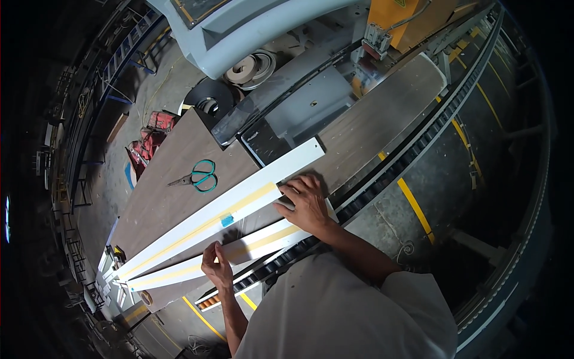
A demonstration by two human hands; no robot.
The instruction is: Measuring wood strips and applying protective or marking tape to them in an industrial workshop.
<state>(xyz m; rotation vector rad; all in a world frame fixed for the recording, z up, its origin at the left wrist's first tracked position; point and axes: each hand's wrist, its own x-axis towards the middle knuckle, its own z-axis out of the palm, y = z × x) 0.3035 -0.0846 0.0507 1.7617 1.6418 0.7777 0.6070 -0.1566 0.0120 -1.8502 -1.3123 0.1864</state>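
Observation:
On a brown worktop lie long white panels with a yellowish stripe running lengthwise. The far white panel slants up to the right, and a striped one lies along its near side, a small blue piece on it. A nearer striped panel lies at an angle below. My right hand has thumb and fingers apart, its fingertips at the striped panel's right end. Over the nearer panel, my left hand has its fingers curled together; anything between them is hidden. Scissors with teal handles lie beyond the panels.
A grey machine stands at the back, with a brown slab extending right. A roller rail runs along the near edge. Dark and pale rolls and a red bundle are at the back left. The floor bears yellow lines.

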